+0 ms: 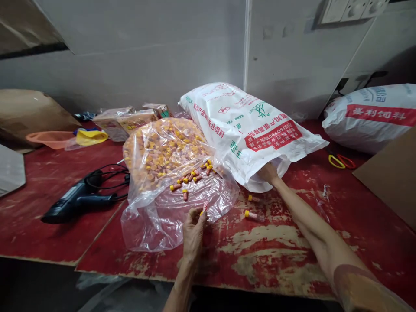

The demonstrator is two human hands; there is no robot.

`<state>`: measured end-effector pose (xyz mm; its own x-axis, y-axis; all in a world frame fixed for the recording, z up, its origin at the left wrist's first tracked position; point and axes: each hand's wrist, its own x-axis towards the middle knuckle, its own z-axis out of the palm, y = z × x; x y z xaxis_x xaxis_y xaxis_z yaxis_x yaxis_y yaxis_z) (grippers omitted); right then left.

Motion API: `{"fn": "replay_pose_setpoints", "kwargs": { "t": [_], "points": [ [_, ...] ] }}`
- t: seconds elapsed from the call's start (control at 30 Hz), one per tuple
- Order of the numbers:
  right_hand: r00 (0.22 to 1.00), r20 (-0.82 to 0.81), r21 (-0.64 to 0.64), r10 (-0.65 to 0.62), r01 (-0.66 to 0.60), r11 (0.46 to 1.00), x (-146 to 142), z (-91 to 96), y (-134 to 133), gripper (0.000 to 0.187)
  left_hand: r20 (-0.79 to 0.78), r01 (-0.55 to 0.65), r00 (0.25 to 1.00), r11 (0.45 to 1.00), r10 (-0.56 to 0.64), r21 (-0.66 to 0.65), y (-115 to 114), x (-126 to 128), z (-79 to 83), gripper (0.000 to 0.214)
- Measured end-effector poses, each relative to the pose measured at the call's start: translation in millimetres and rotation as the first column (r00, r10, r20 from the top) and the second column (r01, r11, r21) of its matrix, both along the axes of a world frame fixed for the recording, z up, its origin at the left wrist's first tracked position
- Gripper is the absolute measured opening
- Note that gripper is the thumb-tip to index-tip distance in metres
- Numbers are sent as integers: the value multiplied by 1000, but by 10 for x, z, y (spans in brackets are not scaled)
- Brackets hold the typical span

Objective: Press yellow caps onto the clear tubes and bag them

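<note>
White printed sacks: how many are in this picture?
2: the middle sack, with the right hand in its mouth, and the far-right sack, cut by the frame.

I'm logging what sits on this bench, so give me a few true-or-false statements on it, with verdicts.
1. The left hand holds a small vial. True.
2. The right hand rests on the blue corded tool. False: the right hand is partly inside the mouth of the white sack.
3. Yellow-capped vials lie on the red table below the white sack's mouth. True.
4. The blue corded tool is to the right of the clear bag. False: the blue corded tool is to the left of the clear bag.
5. Many yellow-capped vials are inside the clear bag. True.
</note>
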<state>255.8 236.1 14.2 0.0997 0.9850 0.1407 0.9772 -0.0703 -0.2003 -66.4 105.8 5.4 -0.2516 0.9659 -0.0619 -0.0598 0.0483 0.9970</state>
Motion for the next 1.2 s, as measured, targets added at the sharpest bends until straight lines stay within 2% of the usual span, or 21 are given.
{"fn": "replay_pose_setpoints", "kwargs": {
  "t": [0.1,0.2,0.3,0.37,0.53,0.6,0.67,0.73,0.8,0.83,0.9,0.97,1.07,1.2],
  "points": [
    [996,-82,8,29,-28,1000,61,20,-383,34,264,93,962,991,-65,-95,-206,200,23,37],
    [947,-250,131,202,-173,976,25,58,-956,30,411,176,905,977,-111,-124,-336,403,86,33],
    [819,-363,280,444,-359,890,-115,130,-1481,24,432,276,879,955,-204,-111,-435,574,148,30],
    [776,-362,279,517,-439,854,-228,177,-1706,24,425,301,873,950,-239,-86,-502,656,166,34],
    [695,-373,245,614,-564,788,-413,240,-1884,29,363,319,890,946,-276,-64,-661,719,143,27],
    [676,-469,228,568,-529,818,-445,264,-1904,26,372,303,892,951,-258,-67,-702,702,128,26],
    [624,-653,220,429,-386,896,-472,279,-1939,23,412,264,886,962,-213,-71,-732,683,117,29],
    [479,-832,209,280,-197,958,-510,263,-1995,29,467,237,869,967,-166,-96,-758,678,108,31],
    [324,-925,188,198,-62,980,-565,212,-2067,37,525,242,840,962,-141,-129,-788,690,93,32],
    [286,-942,172,175,-35,984,-597,179,-2106,38,545,247,827,959,-134,-139,-804,701,82,32],
    [291,-945,143,148,-39,989,-656,119,-2179,30,557,249,820,957,-129,-145,-834,726,55,32],
    [367,-916,142,164,-87,986,-700,87,-2231,20,547,232,829,961,-114,-150,-855,744,28,33],
    [491,-834,171,254,-207,963,-734,101,-2254,16,559,188,827,967,-62,-171,-868,756,5,37],
    [555,-754,169,351,-352,921,-771,157,-2238,15,586,203,808,964,-66,-172,-896,797,2,34]
  ]
}}
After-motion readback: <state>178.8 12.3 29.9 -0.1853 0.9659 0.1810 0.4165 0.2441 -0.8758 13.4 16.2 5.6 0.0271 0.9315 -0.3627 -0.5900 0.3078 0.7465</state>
